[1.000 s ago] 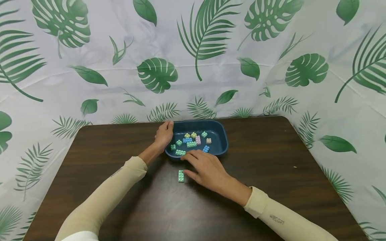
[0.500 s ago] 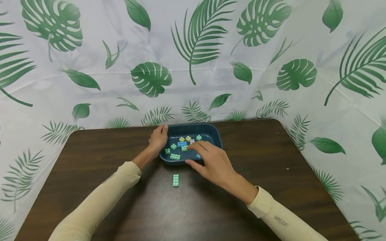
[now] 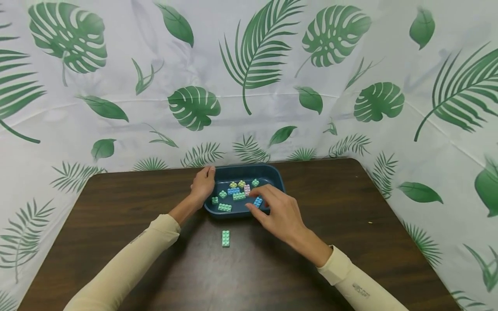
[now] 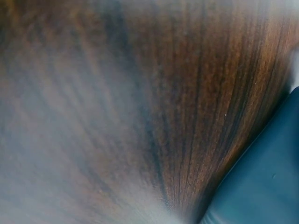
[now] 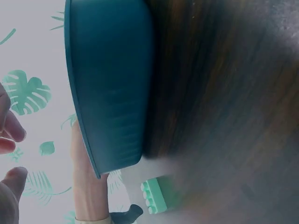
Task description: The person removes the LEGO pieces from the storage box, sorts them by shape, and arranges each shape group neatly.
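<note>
A dark blue plastic tray [image 3: 249,171] at the far side of the table holds several toy building bricks. My left hand [image 3: 203,185] grips its left rim; the left wrist view catches only the tray's wall [image 4: 266,177]. Over the front right part of the tray hovers my right hand [image 3: 282,214], thumb and forefinger apart. Nearest to those fingers is a blue brick [image 3: 258,202]. The right wrist view shows nothing between thumb and fingers. On the table in front of the tray lies a light green brick [image 3: 225,238].
Also in the tray are a green brick [image 3: 239,196], a pink brick [image 3: 247,189] and small yellow pieces [image 3: 233,185]. A leaf-patterned cloth [image 3: 155,108] hangs behind the dark wooden table [image 3: 136,198]. A tiny pale speck [image 3: 370,222] lies at right.
My right hand has moved from beside the light green brick on the table to over the tray's front right part. That brick stays lying there. My left hand keeps its grip on the rim.
</note>
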Available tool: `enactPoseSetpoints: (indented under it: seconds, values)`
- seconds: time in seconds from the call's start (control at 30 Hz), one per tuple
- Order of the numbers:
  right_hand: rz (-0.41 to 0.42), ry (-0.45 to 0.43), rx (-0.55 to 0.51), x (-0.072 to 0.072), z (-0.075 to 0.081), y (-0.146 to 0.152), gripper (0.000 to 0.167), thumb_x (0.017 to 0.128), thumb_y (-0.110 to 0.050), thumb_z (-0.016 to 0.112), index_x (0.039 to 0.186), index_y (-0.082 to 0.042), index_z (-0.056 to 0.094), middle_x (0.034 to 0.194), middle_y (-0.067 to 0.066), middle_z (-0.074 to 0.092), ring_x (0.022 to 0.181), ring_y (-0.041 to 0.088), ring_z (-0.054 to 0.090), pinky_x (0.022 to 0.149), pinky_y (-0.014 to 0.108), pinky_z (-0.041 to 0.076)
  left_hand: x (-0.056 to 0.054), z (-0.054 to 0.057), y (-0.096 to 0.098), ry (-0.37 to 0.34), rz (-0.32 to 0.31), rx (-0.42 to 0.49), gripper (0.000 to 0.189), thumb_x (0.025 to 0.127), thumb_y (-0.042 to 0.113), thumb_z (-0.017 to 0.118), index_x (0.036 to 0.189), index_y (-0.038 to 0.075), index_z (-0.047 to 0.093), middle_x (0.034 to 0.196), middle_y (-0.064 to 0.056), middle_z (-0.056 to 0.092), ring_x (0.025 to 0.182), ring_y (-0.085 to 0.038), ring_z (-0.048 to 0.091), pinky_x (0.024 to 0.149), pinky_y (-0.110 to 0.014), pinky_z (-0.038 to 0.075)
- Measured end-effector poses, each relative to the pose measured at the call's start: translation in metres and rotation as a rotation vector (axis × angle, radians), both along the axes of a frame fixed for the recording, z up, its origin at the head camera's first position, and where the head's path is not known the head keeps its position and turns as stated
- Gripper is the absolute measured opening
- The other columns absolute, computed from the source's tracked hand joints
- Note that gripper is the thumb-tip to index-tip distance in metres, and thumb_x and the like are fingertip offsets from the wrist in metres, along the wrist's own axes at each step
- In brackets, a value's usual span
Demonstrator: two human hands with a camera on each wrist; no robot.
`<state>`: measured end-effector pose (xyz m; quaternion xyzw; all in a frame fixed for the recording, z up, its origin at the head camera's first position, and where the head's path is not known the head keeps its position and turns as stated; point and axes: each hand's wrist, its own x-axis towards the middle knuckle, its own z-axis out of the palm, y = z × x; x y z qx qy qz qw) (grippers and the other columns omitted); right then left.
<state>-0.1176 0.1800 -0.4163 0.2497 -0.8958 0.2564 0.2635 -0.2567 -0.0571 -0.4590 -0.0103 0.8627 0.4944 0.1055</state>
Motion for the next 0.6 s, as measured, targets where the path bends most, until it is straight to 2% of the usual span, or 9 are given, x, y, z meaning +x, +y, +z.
enactPoseSetpoints:
  seconds: [0.23,0.6]
  values:
    - [-0.049,0.017,-0.01,-0.006,-0.004,0.005,0.032,0.091,-0.034,0.086,0.115,-0.019,0.072,0.1,-0.003,0.075,0.07,0.005,0.056,0.055,0.022,0.044,0.001,0.0,-0.002,0.005,0.017,0.008,0.055,0.117,0.045,0.03,0.159,0.013,0.045,0.165,-0.015,0.046,0.155,-0.038,0.038,0.127,-0.064,0.013]
    - [-0.1,-0.031,-0.052,-0.012,-0.01,0.011,0.033,0.089,-0.036,0.087,0.113,-0.018,0.073,0.1,-0.003,0.075,0.078,0.013,0.063,0.063,0.029,0.051,0.001,0.0,0.0,0.01,0.029,0.007,0.053,0.116,0.044,0.032,0.155,0.013,0.049,0.161,-0.015,0.05,0.153,-0.038,0.041,0.127,-0.064,0.014]
